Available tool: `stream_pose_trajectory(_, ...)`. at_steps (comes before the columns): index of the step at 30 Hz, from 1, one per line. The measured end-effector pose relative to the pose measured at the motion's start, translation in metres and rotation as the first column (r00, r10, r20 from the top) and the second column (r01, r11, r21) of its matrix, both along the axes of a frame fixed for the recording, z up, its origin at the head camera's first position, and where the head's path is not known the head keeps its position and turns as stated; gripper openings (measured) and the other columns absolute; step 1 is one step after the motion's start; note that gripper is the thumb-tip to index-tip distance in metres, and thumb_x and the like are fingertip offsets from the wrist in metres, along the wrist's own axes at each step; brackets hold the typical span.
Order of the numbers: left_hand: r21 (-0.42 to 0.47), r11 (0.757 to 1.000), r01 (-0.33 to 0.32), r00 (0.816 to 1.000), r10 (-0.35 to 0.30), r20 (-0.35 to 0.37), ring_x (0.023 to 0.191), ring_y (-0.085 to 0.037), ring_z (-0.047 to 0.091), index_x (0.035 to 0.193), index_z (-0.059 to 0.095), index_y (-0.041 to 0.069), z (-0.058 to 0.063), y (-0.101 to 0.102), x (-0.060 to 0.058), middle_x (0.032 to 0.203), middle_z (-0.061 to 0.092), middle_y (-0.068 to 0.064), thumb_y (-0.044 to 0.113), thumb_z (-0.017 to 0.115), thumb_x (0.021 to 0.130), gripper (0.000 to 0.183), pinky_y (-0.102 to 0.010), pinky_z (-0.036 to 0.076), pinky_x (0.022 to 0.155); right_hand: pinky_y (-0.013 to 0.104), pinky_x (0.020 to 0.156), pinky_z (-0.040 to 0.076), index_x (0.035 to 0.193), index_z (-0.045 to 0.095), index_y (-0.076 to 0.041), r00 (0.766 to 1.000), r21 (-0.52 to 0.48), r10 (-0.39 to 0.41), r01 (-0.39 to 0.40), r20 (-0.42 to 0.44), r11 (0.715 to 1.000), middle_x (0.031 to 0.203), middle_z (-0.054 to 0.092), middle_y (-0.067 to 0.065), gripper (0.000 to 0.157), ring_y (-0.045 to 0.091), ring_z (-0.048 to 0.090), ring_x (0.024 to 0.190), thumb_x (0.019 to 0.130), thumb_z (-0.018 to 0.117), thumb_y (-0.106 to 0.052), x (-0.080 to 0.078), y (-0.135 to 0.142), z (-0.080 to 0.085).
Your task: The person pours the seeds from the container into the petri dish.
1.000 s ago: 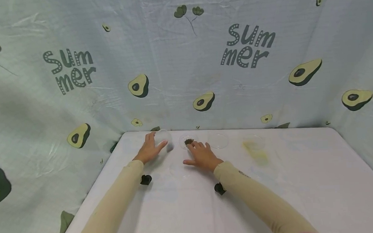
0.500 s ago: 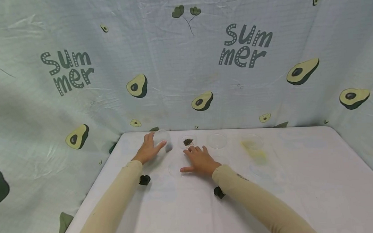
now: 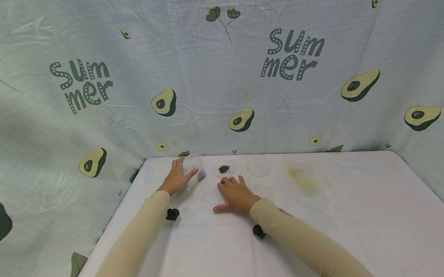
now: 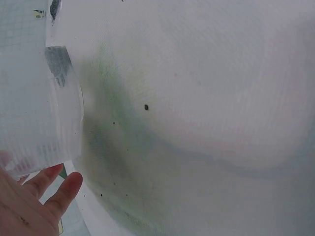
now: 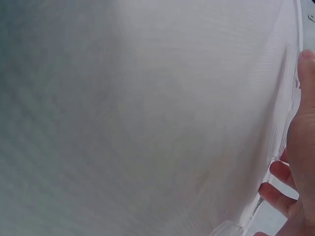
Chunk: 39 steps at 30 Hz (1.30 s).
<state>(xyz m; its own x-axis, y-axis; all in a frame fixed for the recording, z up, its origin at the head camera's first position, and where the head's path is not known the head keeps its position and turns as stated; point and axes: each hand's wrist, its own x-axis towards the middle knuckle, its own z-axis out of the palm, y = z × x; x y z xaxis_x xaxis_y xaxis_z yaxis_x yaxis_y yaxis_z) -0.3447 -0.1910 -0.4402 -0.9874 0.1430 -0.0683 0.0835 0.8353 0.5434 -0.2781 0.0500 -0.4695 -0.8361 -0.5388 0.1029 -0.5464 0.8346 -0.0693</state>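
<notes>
My left hand (image 3: pixel 176 180) grips a clear plastic cup (image 3: pixel 193 162) at the table's back left, thumb on one side and fingers on the other. In the left wrist view the cup (image 4: pixel 24 108) shows ribbed walls and a dark grey patch near its rim. My right hand (image 3: pixel 236 195) is palm down with thumb spread, just in front of a shallow clear dish (image 3: pixel 216 174) that holds a small heap of dark dried flakes (image 3: pixel 224 169). Beneath its thumb side lies another clear round dish (image 3: pixel 205 201). The right wrist view shows relaxed fingers (image 5: pixel 278 196) alongside clear rims.
More clear round dishes stand to the right: one behind the right hand (image 3: pixel 258 168), one at its wrist (image 3: pixel 267 191), and one (image 3: pixel 306 164) beside a yellow stain (image 3: pixel 298 178) on the white table (image 3: pixel 381 206). A printed curtain (image 3: pixel 204 73) closes off the back and sides.
My right hand has drawn back toward me, away from the dish of flakes, which is now fully uncovered. My left hand and the cup have stayed in place.
</notes>
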Motion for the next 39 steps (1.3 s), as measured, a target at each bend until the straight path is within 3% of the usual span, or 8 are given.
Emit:
stream_pose_trajectory(8, -0.007, 1.0, -0.002, 1.0, 0.002, 0.005, 0.142, -0.04, 0.03, 0.154, 0.003, 0.008, 0.0024, 0.0006, 0.001, 0.155, 0.013, -0.02, 0.072, 0.042, 0.089, 0.099, -0.056, 0.028, 0.115, 0.057, 0.102, 0.036, 0.133, 0.054, -0.015, 0.999, 0.02, 0.025, -0.024, -0.034, 1.0, 0.131, 0.053, 0.003, 0.091, 0.023, 0.05, 0.119, 0.069, 0.06, -0.081, 0.0004, 0.0013, -0.001)
stream_pose_trajectory(22, -0.013, 1.0, 0.01, 1.0, -0.01, -0.001, 0.142, -0.042, 0.029, 0.154, 0.002, 0.006, 0.0039, 0.0014, 0.0026, 0.154, 0.013, -0.021, 0.068, 0.043, 0.091, 0.098, -0.057, 0.027, 0.115, 0.058, 0.102, 0.038, 0.13, 0.056, -0.015, 0.996, 0.028, 0.041, -0.039, -0.08, 0.999, 0.131, 0.054, 0.003, 0.089, 0.023, 0.052, 0.116, 0.069, 0.061, -0.081, -0.0015, 0.0033, -0.0049)
stream_pose_trajectory(29, -0.01, 1.0, 0.005, 1.0, -0.005, -0.003, 0.142, -0.042, 0.028, 0.154, 0.002, 0.006, 0.0032, 0.0015, 0.0011, 0.155, 0.011, -0.021, 0.07, 0.043, 0.09, 0.099, -0.056, 0.027, 0.115, 0.054, 0.098, 0.04, 0.13, 0.056, -0.013, 0.997, 0.025, 0.034, -0.032, -0.07, 0.999, 0.13, 0.053, 0.004, 0.091, 0.023, 0.051, 0.115, 0.068, 0.063, -0.08, -0.0002, 0.0017, -0.0021)
stream_pose_trajectory(39, -0.015, 1.0, 0.0, 1.0, 0.0, 0.002, 0.142, -0.042, 0.029, 0.154, 0.003, 0.006, 0.0003, -0.0002, 0.0021, 0.156, 0.01, -0.021, 0.07, 0.043, 0.09, 0.099, -0.057, 0.028, 0.115, 0.058, 0.105, 0.037, 0.134, 0.054, -0.011, 0.998, 0.012, 0.033, -0.033, -0.047, 0.999, 0.134, 0.053, 0.006, 0.095, 0.025, 0.05, 0.123, 0.069, 0.063, -0.079, -0.0032, 0.0055, 0.0045)
